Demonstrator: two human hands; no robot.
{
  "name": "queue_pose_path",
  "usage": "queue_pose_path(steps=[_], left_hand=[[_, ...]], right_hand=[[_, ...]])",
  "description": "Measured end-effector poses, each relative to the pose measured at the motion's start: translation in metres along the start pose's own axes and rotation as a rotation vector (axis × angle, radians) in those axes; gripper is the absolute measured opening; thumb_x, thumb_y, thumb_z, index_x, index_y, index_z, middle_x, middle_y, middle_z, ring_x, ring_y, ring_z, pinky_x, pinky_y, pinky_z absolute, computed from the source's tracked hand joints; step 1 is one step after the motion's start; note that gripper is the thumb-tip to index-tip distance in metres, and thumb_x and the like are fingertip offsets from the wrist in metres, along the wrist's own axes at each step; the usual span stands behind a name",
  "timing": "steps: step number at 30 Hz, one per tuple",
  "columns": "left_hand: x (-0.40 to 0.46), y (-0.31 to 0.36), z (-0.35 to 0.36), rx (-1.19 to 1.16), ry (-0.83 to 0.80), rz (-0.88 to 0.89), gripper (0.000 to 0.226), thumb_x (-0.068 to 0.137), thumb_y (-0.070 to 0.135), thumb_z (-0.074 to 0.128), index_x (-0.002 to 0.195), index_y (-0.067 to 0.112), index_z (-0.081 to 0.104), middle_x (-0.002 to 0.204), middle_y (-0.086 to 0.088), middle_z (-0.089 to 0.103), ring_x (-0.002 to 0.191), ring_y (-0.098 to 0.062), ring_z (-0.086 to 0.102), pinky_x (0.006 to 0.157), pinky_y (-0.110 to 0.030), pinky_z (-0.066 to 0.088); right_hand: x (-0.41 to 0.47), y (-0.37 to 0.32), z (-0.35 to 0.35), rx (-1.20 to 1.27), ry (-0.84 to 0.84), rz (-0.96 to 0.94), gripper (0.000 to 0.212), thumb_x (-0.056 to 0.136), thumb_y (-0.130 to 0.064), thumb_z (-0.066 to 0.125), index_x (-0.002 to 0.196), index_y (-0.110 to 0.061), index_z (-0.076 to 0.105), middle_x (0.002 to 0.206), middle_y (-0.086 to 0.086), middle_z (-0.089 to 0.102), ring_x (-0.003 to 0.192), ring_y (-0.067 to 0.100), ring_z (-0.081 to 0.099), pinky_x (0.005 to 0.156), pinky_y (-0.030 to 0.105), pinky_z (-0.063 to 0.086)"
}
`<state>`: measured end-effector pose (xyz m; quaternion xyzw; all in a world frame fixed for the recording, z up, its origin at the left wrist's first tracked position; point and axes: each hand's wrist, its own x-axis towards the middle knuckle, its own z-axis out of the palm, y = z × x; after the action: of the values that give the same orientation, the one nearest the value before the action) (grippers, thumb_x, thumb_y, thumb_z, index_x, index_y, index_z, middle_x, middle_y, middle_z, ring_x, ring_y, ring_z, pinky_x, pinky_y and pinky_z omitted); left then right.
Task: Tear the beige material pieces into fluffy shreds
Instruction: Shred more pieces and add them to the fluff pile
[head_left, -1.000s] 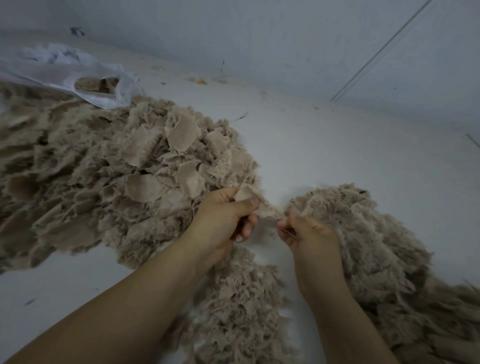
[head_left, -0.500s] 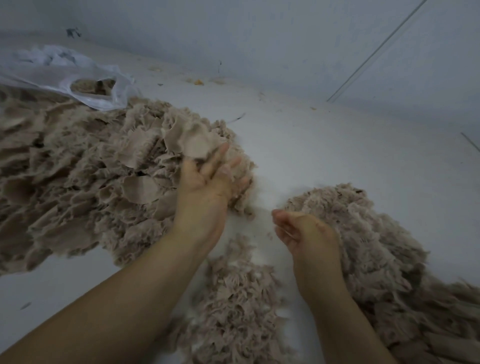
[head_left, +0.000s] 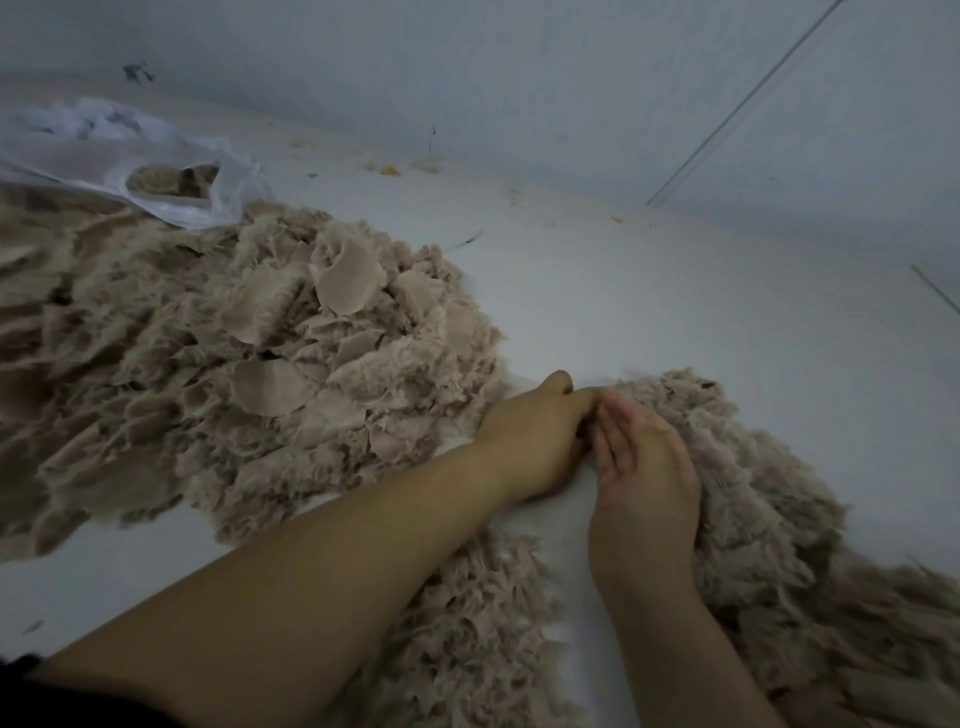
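A big heap of untorn beige pieces (head_left: 249, 364) fills the left side of the white surface. Fluffy beige shreds (head_left: 753, 493) are piled on the right, and a smaller patch of shreds (head_left: 467, 623) lies between my forearms. My left hand (head_left: 535, 441) is in the gap between the heaps, its fingers curled under and its thumb on top. Only a dark sliver of a beige piece (head_left: 584, 431) shows under those fingers. My right hand (head_left: 644, 467) touches the left fingertips. Its palm is turned left, its fingers are straight, and its back rests against the shred pile.
A white plastic bag (head_left: 156, 161) with some beige material inside lies at the far left behind the heap. A pale wall (head_left: 571, 78) rises close behind the surface. Small crumbs (head_left: 387, 169) dot the surface near the wall.
My left hand left the heap of pieces and swung right to meet my right hand. My right hand uncurled and now lies flat against the shred pile.
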<state>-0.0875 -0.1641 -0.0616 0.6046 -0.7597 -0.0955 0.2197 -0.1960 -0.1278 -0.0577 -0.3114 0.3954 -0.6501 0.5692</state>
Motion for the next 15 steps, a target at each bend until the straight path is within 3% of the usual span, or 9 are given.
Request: queue_pose_path(steps=[4, 6, 7, 8, 10, 13, 15], left_hand=[[-0.001, 0.002, 0.005, 0.013, 0.078, 0.052, 0.073, 0.09, 0.026, 0.05, 0.147, 0.052, 0.011, 0.097, 0.001, 0.035, 0.058, -0.016, 0.041, 0.045, -0.027, 0.022], [-0.002, 0.008, 0.002, -0.073, 0.074, 0.102, 0.054, 0.089, 0.025, 0.049, 0.132, 0.054, 0.034, 0.092, 0.002, 0.034, 0.059, -0.016, 0.041, 0.048, -0.028, 0.024], [-0.001, 0.011, 0.0, -0.165, 0.053, 0.094, 0.033, 0.09, 0.027, 0.049, 0.112, 0.051, 0.048, 0.088, 0.004, 0.035, 0.061, -0.016, 0.042, 0.051, -0.029, 0.026], [0.001, 0.014, -0.001, -0.236, 0.03, 0.07, 0.017, 0.09, 0.027, 0.048, 0.092, 0.044, 0.053, 0.084, 0.006, 0.036, 0.064, -0.017, 0.043, 0.054, -0.03, 0.026], [0.006, 0.014, 0.0, -0.249, 0.03, 0.028, 0.022, 0.088, 0.021, 0.052, 0.07, 0.031, 0.045, 0.081, 0.003, 0.039, 0.069, -0.022, 0.046, 0.056, -0.033, 0.026], [0.002, 0.012, 0.001, -0.117, -0.015, 0.055, 0.018, 0.089, 0.013, 0.055, 0.07, 0.015, 0.054, 0.086, -0.004, 0.043, 0.074, -0.027, 0.049, 0.062, -0.041, 0.041], [-0.006, 0.009, 0.001, -0.132, -0.016, 0.107, 0.013, 0.089, 0.012, 0.058, 0.077, 0.009, 0.062, 0.094, -0.005, 0.046, 0.076, -0.026, 0.052, 0.067, -0.046, 0.047]], right_hand=[[-0.002, 0.0, 0.0, -0.019, 0.014, -0.018, 0.022, 0.105, -0.014, 0.047, 0.113, -0.017, 0.067, 0.121, 0.001, 0.071, 0.114, 0.009, 0.066, 0.095, 0.024, 0.051], [-0.002, 0.001, 0.0, -0.008, 0.055, -0.01, 0.02, 0.104, -0.012, 0.048, 0.111, -0.019, 0.065, 0.117, 0.002, 0.07, 0.108, 0.007, 0.068, 0.086, 0.019, 0.053], [-0.002, 0.001, 0.0, 0.002, 0.078, 0.0, 0.018, 0.104, -0.012, 0.048, 0.11, -0.02, 0.064, 0.116, 0.003, 0.069, 0.103, 0.005, 0.07, 0.08, 0.015, 0.053], [-0.001, 0.002, 0.0, 0.014, 0.097, 0.007, 0.017, 0.104, -0.012, 0.049, 0.109, -0.02, 0.063, 0.113, 0.003, 0.069, 0.097, 0.003, 0.07, 0.075, 0.013, 0.053], [0.0, 0.002, -0.001, 0.005, 0.124, -0.01, 0.016, 0.103, -0.011, 0.05, 0.11, -0.02, 0.061, 0.106, 0.0, 0.066, 0.082, -0.004, 0.068, 0.068, 0.01, 0.051], [0.001, 0.001, 0.0, -0.019, 0.119, -0.037, 0.016, 0.103, -0.009, 0.05, 0.111, -0.019, 0.06, 0.095, -0.004, 0.062, 0.072, -0.007, 0.062, 0.066, 0.008, 0.049], [0.001, -0.001, -0.001, -0.002, 0.103, -0.025, 0.017, 0.103, -0.009, 0.05, 0.108, -0.02, 0.062, 0.097, -0.005, 0.066, 0.079, -0.004, 0.066, 0.068, 0.009, 0.05]])
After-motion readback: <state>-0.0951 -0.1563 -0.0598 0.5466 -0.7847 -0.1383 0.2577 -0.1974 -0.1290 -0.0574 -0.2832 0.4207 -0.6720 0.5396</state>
